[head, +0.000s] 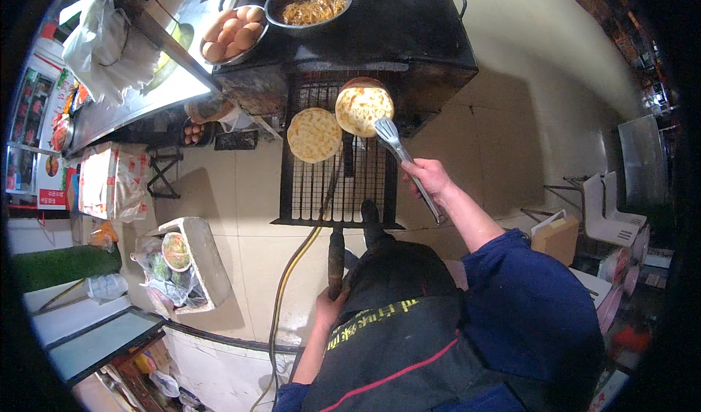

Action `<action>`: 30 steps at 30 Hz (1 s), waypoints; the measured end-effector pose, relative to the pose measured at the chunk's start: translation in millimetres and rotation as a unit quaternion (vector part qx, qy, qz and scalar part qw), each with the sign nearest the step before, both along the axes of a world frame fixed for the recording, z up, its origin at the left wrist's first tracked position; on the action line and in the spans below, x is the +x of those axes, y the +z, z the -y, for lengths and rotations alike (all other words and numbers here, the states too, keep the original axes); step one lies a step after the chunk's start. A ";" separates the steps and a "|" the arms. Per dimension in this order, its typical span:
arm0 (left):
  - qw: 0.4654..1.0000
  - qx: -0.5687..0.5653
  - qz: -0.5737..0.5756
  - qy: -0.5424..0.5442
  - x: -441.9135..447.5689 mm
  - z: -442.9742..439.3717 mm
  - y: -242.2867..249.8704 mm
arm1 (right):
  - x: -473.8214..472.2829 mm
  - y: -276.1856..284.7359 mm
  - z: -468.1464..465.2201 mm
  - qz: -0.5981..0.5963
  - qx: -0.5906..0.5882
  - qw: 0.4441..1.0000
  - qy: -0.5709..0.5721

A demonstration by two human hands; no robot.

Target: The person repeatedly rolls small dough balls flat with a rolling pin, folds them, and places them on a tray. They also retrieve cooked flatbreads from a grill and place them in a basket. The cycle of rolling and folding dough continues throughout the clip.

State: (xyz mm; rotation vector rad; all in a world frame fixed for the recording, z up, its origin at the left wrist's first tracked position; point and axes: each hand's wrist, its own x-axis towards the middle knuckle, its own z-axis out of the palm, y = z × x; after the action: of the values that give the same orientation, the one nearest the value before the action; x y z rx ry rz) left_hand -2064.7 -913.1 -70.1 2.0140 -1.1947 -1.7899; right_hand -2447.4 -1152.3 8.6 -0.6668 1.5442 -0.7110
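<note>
My right hand point(430, 181) holds metal serving tongs point(402, 152), whose slotted head touches the lower right edge of a browned round flatbread point(364, 108). A darker brown rim shows behind that bread's far edge. To its left a second, paler flatbread point(314, 135) lies on a wire grill rack point(344, 193). My left hand point(330, 305) grips the rack's dark handle point(336, 259), close against my apron. The far end of the rack reaches into the opening of a black oven or stove point(378, 40).
On the black top stand a metal bowl of brown shredded food point(309, 7) and a bowl of eggs point(233, 34). A steel counter point(120, 111) is at left. A foam box point(211, 269) and a yellow-black hose point(285, 286) lie on the floor. White chairs point(602, 215) stand right.
</note>
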 end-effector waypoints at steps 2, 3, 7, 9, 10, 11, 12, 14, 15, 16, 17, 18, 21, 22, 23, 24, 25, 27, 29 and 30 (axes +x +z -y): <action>1.000 0.009 -0.005 -0.002 -1.5 -1.8 3.7 | -1.8 -3.7 0.0 0.006 -0.018 1.000 -0.001; 1.000 0.008 -0.015 0.009 -2.9 -2.5 0.2 | 3.4 -1.1 6.0 0.004 -0.025 0.999 -0.024; 1.000 0.013 -0.001 0.002 2.4 -5.4 -4.7 | 11.4 4.0 0.4 0.021 0.008 0.999 -0.035; 0.999 0.006 0.032 -0.022 2.3 -8.7 -5.9 | 1.8 1.1 -22.4 0.043 0.066 0.997 -0.020; 0.999 0.020 0.027 -0.012 0.1 -7.4 -1.5 | 0.8 -2.9 -22.6 0.071 0.070 0.994 -0.032; 0.999 0.024 0.022 -0.007 -1.2 -6.6 1.9 | 1.0 -8.3 -14.3 0.081 0.062 0.993 -0.051; 0.999 0.029 0.017 -0.001 -2.9 -6.6 5.3 | 6.9 -7.1 5.8 0.092 0.055 0.992 -0.069; 0.999 0.029 0.018 -0.016 2.1 -6.5 3.5 | 18.2 -10.1 45.5 0.071 0.019 0.994 -0.080; 1.000 0.022 0.005 -0.010 6.4 -10.8 -2.3 | 20.1 -13.7 58.0 0.035 -0.004 0.997 -0.071; 1.000 0.017 -0.004 0.002 12.9 -19.5 -7.1 | 24.6 -14.0 63.2 0.012 -0.017 0.998 -0.058; 1.000 0.013 -0.014 0.015 17.9 -26.5 -13.4 | 23.5 -10.6 60.8 0.017 -0.047 0.998 -0.038; 1.000 0.021 0.013 0.006 22.6 -30.5 -17.7 | 24.3 -8.4 53.4 -0.005 -0.066 0.998 -0.001; 0.999 0.035 0.029 -0.004 16.5 -19.8 10.8 | 35.2 3.7 14.1 0.001 -0.065 0.996 0.058; 0.999 0.035 0.009 0.020 12.8 -15.1 20.3 | 44.7 10.0 0.2 0.040 -0.025 0.997 0.054; 0.999 0.031 0.012 0.014 12.7 -16.4 21.3 | 54.4 15.2 -10.8 0.078 0.016 0.996 0.050; 1.000 0.024 0.015 0.007 12.9 -17.4 20.8 | 67.3 21.2 -18.1 0.095 0.041 0.993 0.050; 1.000 0.018 0.019 -0.001 13.5 -18.8 21.2 | 78.5 24.5 -21.2 0.112 0.065 0.990 0.049; 1.000 0.016 0.015 0.000 15.0 -24.1 7.5 | 87.4 14.0 -17.2 0.101 0.052 0.989 0.097; 1.000 -0.001 0.009 0.005 14.5 -28.0 3.6 | 98.9 13.1 -15.1 0.090 0.044 0.991 0.090; 1.000 0.000 0.016 0.000 16.1 -29.8 2.5 | 89.9 -12.9 -20.0 0.034 0.016 0.992 0.124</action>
State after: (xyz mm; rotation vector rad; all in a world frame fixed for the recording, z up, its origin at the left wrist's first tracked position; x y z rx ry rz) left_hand -2048.6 -883.4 -67.6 2.0493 -1.2032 -1.7644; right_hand -2357.5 -1132.3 -4.3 -0.7863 1.3781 -0.5148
